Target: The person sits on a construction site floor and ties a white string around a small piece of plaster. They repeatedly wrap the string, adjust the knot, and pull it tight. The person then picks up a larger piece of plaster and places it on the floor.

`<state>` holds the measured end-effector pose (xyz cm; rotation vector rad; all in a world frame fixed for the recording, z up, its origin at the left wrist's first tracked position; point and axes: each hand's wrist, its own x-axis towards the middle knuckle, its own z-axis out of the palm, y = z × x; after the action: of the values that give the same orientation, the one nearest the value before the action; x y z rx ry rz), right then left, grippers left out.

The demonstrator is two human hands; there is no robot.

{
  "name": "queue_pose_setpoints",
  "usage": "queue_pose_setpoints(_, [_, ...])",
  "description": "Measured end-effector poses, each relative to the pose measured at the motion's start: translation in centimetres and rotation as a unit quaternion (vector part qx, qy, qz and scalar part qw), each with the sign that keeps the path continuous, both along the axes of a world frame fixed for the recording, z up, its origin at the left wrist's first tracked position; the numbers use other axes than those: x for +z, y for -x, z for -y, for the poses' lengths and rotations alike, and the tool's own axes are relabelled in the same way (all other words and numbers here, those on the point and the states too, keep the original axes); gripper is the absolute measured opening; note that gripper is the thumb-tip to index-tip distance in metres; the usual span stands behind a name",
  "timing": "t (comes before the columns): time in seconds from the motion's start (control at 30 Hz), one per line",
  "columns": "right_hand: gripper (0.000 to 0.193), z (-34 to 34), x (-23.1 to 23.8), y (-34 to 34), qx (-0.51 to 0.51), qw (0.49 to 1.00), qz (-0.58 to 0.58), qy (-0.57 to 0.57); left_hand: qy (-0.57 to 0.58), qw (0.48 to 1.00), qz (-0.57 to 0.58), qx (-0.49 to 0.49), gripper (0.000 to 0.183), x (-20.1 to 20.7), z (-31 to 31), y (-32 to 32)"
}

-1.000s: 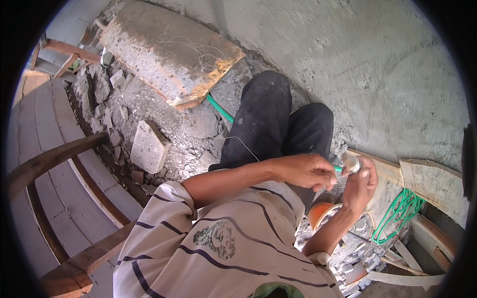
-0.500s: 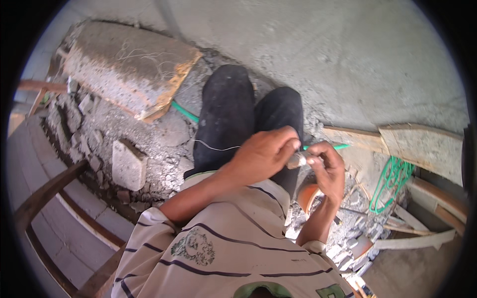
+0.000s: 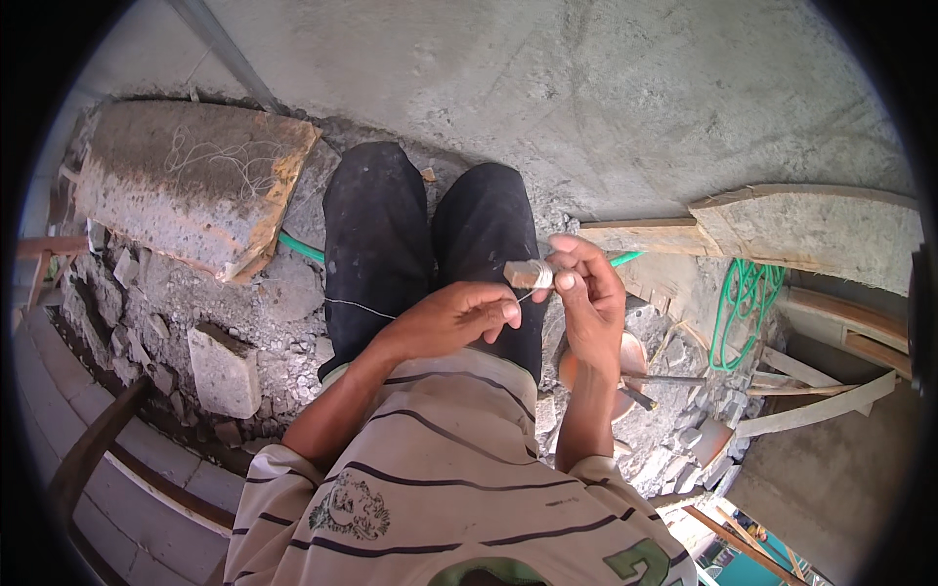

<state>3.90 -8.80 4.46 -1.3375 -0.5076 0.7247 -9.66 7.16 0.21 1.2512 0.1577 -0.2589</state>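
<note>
My right hand [image 3: 592,305] pinches a short wooden block [image 3: 522,273] by one end, above my thighs. Pale string [image 3: 541,274] is wound in several turns around the block. A little lower and to the left, my left hand [image 3: 451,318] is closed, thumb against fingers, on the string running from the block. More of that thin line [image 3: 360,306] trails leftward from the left hand across my dark trousers. Its far part merges with the rubble, but loose tangled string [image 3: 223,161] lies on the slab-like board at the far left.
The mortar-crusted board [image 3: 166,210] rests on rubble beside a broken concrete chunk [image 3: 225,369]. A bundle of green hose [image 3: 738,313] hangs at the right near planks [image 3: 811,230]. An orange-brown bowl-like vessel [image 3: 630,356] and a dark-ended rod [image 3: 640,398] lie behind my right forearm. A grey wall [image 3: 586,98] rises ahead.
My left hand has drawn back down and left from the block, with string now stretched between them. The right hand has turned, showing the wound block more fully. The whole view has shifted.
</note>
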Motion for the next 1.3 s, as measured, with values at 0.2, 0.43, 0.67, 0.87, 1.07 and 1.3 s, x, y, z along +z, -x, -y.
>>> queue_pose_setpoints(0.2, [0.019,1.7,-0.2,-0.6,0.079,0.949,0.235,0.195,-0.205,0.975,0.081,0.041,0.024,4.0,-2.8,-0.9])
queue_pose_setpoints(0.43, [0.023,2.2,0.7,-2.0,0.079,0.993,0.085,0.008,-0.071,0.993,0.089,-0.003,0.027,2.1,-1.0,-1.5])
queue_pose_setpoints(0.67, [0.023,0.8,0.3,-1.1,-0.151,0.982,0.103,0.048,-0.108,0.977,0.181,-0.022,0.028,3.7,0.3,-1.4])
queue_pose_setpoints(0.87, [0.03,2.5,2.1,-1.9,0.11,0.934,0.286,0.184,-0.178,0.971,0.146,0.061,0.027,1.8,-1.3,-1.5])
queue_pose_setpoints(1.07, [0.027,2.5,1.3,-1.5,0.015,0.998,-0.008,-0.062,-0.101,0.969,0.222,0.033,0.022,1.3,1.6,-2.3])
queue_pose_setpoints(1.3, [0.022,2.1,0.8,-0.8,-0.113,0.961,0.167,0.189,-0.266,0.949,0.166,0.02,0.023,4.6,0.3,-1.8])
